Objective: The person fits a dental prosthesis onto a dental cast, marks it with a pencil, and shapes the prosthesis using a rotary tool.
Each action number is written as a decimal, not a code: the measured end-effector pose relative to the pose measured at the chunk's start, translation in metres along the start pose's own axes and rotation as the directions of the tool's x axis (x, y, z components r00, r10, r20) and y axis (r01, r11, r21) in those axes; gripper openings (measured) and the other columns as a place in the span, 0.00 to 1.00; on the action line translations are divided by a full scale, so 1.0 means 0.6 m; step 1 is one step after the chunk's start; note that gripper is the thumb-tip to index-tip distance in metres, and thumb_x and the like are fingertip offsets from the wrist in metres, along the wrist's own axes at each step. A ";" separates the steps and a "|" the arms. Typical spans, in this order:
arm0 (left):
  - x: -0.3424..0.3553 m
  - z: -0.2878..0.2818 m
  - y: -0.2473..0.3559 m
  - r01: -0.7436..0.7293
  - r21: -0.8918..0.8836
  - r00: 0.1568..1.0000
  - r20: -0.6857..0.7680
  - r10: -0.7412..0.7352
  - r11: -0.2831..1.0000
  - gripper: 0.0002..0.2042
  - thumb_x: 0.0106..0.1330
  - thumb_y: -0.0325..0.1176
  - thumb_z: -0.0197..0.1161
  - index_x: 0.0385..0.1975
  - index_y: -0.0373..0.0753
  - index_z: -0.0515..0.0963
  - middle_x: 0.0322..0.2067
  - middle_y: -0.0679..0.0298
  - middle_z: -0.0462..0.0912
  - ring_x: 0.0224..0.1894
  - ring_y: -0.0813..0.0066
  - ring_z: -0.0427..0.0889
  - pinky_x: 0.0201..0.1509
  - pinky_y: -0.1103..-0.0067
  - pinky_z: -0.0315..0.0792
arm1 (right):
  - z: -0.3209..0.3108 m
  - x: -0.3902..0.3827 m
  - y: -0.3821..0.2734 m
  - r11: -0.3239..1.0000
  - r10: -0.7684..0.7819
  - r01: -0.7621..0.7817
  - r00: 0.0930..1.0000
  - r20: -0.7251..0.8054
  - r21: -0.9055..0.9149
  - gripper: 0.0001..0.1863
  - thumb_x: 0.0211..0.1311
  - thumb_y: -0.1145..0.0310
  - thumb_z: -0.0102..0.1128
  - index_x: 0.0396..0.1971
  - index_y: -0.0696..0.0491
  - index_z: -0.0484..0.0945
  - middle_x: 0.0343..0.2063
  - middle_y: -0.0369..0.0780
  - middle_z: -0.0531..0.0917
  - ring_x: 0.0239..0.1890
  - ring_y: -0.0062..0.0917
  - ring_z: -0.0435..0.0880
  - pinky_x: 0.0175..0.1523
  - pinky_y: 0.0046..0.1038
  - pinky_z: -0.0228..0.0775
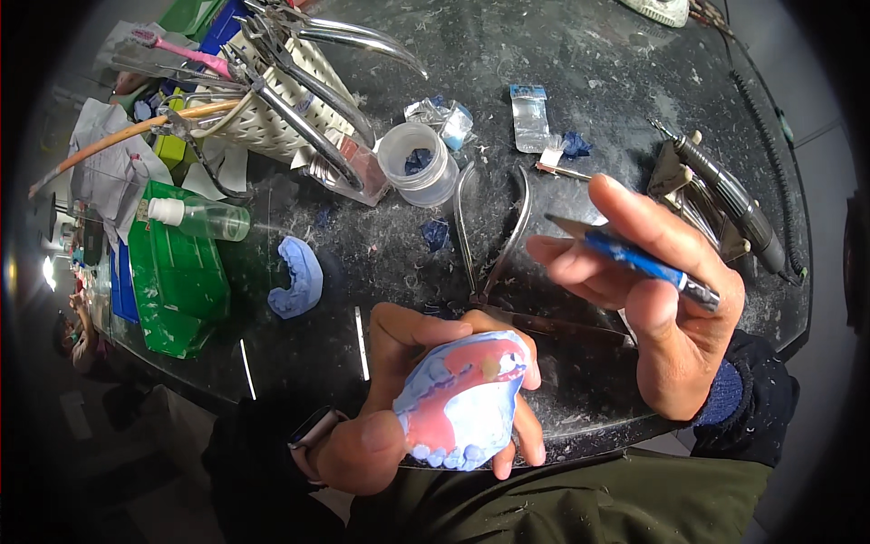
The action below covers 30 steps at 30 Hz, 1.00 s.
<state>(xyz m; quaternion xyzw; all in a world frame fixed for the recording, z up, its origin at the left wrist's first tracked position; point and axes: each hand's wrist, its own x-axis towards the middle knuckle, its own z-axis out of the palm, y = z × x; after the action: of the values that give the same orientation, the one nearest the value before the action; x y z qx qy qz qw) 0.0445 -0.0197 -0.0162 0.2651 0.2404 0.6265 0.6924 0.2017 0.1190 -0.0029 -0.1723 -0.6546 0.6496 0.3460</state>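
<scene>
Pale blue teeth model (468,392) with pink layer, gripped in left hand (370,442) over near edge of tabletop (589,100). Right hand (675,340) pinches blue-handled knife (637,260), blade pointing left, apart from model. Pliers (480,296) lie beyond left hand; curved blue piece (299,276) lies farther left.

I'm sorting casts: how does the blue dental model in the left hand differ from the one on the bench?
The held model is gripped by the left hand; the loose model lies on the bench. The held model carries pink material; the loose model shows none. Both are blue dental casts.
</scene>
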 end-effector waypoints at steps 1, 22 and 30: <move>0.000 0.001 0.001 0.009 -0.002 1.000 -0.008 -0.009 1.000 0.31 0.63 0.56 0.54 0.58 0.48 0.49 0.48 0.39 0.63 0.34 0.47 0.80 0.29 0.69 0.78 | -0.008 0.003 0.001 0.983 -0.085 0.094 0.994 0.061 -0.155 0.32 0.64 0.51 0.49 0.57 0.64 0.65 0.39 0.46 0.77 0.46 0.35 0.81 0.52 0.36 0.76; -0.009 -0.025 -0.013 -0.125 0.107 0.990 0.079 0.117 0.986 0.34 0.56 0.35 0.61 0.60 0.50 0.48 0.57 0.43 0.54 0.49 0.58 0.69 0.50 0.64 0.67 | 0.017 -0.020 -0.021 0.993 -0.089 0.080 0.991 0.100 0.092 0.07 0.62 0.72 0.56 0.31 0.61 0.74 0.33 0.46 0.74 0.46 0.44 0.81 0.51 0.38 0.78; -0.003 -0.003 -0.013 -0.208 0.293 0.977 0.016 0.213 0.933 0.39 0.44 0.39 0.64 0.56 0.42 0.52 0.47 0.36 0.63 0.52 0.51 0.66 0.56 0.61 0.61 | 0.020 -0.031 -0.021 0.976 -0.214 0.218 0.966 0.142 -0.011 0.06 0.60 0.74 0.58 0.30 0.62 0.74 0.34 0.48 0.75 0.43 0.48 0.81 0.51 0.48 0.76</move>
<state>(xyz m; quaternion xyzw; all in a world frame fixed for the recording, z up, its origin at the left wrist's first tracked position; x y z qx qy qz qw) 0.0490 -0.0220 -0.0227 0.3839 0.3061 0.6565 0.5726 0.2097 0.0965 0.0060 -0.0584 -0.7007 0.6099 0.3656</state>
